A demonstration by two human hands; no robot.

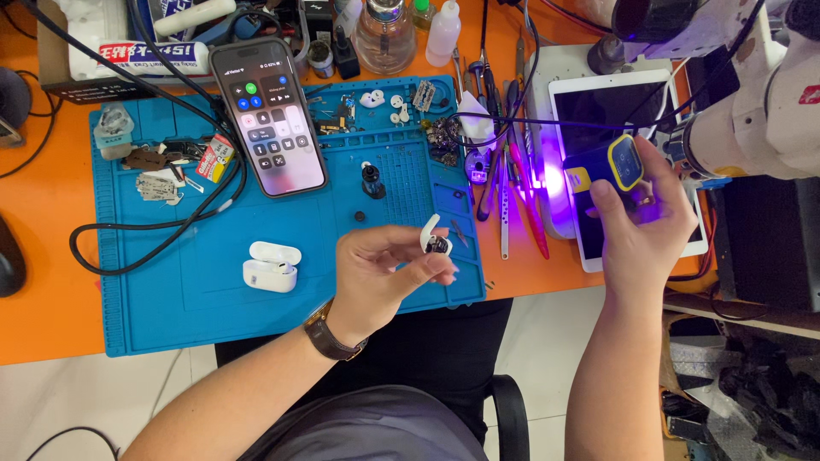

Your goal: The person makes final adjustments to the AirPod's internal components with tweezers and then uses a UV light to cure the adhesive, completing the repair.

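Observation:
My left hand (384, 269) pinches a small white earbud (434, 236) above the near edge of a blue work mat (171, 299). A brown watch sits on that wrist. My right hand (645, 222) grips a small blue and yellow lamp (611, 165) that throws violet light leftward. It hovers over a white tablet (598, 111) with a dark screen. An open white earbud case (272, 265) rests on the mat, left of my left hand.
A lit smartphone (269, 115) leans at the mat's back. Tweezers and hand tools (504, 171) lie between mat and tablet. A black cable (128, 230) loops over the mat's left. Bottles (384, 30) stand at the back, a white microscope (760, 102) at right.

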